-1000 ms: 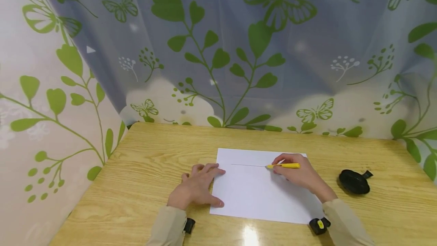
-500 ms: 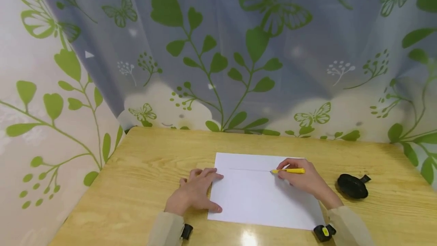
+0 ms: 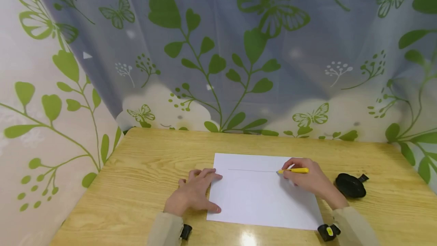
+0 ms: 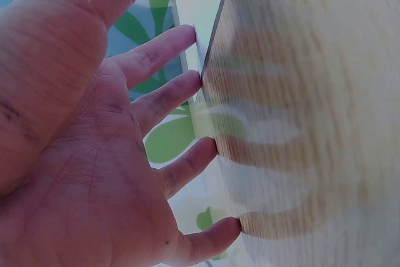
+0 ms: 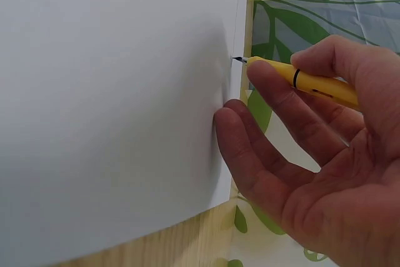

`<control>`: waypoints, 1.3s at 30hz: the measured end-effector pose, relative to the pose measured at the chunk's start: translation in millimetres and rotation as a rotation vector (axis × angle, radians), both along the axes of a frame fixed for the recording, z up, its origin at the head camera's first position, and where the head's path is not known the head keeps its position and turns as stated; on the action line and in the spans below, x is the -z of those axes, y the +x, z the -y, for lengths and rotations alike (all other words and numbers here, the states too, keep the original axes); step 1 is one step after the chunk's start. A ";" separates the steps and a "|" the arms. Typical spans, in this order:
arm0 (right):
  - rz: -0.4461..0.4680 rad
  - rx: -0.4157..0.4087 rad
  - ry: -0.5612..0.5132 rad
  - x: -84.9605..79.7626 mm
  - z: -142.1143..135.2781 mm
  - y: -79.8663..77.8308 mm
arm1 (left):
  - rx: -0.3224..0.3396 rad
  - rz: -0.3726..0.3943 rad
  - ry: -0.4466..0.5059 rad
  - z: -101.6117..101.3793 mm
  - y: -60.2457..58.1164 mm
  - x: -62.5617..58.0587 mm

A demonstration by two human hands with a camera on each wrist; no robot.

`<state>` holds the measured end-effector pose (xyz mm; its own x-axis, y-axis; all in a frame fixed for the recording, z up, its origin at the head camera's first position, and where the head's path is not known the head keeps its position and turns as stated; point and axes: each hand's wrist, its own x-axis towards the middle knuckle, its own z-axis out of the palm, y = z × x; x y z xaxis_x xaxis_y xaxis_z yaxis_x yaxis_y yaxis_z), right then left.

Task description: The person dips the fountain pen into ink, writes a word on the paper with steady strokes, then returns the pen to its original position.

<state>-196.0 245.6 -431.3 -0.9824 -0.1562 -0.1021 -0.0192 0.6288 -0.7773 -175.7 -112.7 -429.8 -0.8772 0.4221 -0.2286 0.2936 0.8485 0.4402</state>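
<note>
Paper: one white sheet [image 3: 256, 204], flat on the worktop [image 3: 143, 151], below the middle of its far edge; long sides roughly parallel to that edge.
Line: one thin dark line [image 3: 250, 171] just inside the paper's far edge, from near the far left corner to the nib [image 5: 239, 59].
Pen: yellow pen [image 3: 300, 170], over the paper near its far right corner. Long axis close to the line's own direction; nib left, butt right.
Right hand: right hand [image 3: 308, 175] pinches the pen close behind the nib, grip closed on the barrel with thumb and fingers; lower fingers loosely bent beside the paper.
Left hand: left hand [image 3: 194, 193] at the paper's left edge, fingers spread, nothing held. Thumb and forefinger tips rest on the paper; outer fingertips touch the worktop.
Key relation: nib at the line's right end; bare paper toward the right edge is partly under the right hand, which is much the nearer.
Dish: small black dish [image 3: 350, 186] right of the paper, apart from it.
</note>
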 end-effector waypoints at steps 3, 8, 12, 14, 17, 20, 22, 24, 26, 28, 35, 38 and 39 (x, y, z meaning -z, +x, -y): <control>0.024 0.002 -0.014 -0.5 -2.4 0.0 | -0.004 0.006 0.001 0.8 0.1 0.1; 0.050 0.022 -0.011 -0.7 -4.1 1.8 | 0.000 0.011 0.004 1.3 -0.7 1.3; 0.046 0.050 0.020 -1.4 -5.0 3.1 | 0.001 0.012 0.009 1.2 -0.3 1.3; 0.046 0.063 0.031 -1.6 -5.7 3.3 | -0.003 0.015 0.013 1.3 0.3 1.5; 0.049 0.067 0.041 -2.2 -7.6 3.5 | -0.005 0.016 0.016 1.2 0.9 1.1; 0.053 0.075 0.044 -3.5 -9.3 3.6 | -0.006 0.012 0.015 1.1 0.8 1.2; 0.056 0.080 0.048 -4.2 -10.2 3.9 | -0.005 0.011 0.014 1.2 0.8 1.5; 0.065 0.096 0.052 -4.9 -10.7 4.4 | -0.006 0.010 0.013 1.2 0.8 1.6; 0.065 0.102 0.052 -5.3 -11.7 5.2 | -0.008 0.010 0.013 1.3 0.9 1.6; 0.063 0.107 0.048 -5.5 -12.3 5.6 | -0.008 0.006 0.012 1.1 0.7 1.3; 0.075 0.107 0.033 -4.3 -13.7 6.1 | -0.003 0.006 0.009 1.5 0.9 0.3; 0.083 0.108 0.040 -3.8 -15.2 6.8 | -0.001 0.008 0.008 1.9 1.1 0.5; 0.087 0.108 0.043 -3.6 -16.0 7.0 | -0.001 0.008 0.006 1.9 1.0 0.7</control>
<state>-189.0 261.6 -427.7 -0.9804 -0.0441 -0.1918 0.1164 0.6561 -0.7456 -174.7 -114.6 -430.4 -0.8759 0.4225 -0.2329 0.2891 0.8462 0.4477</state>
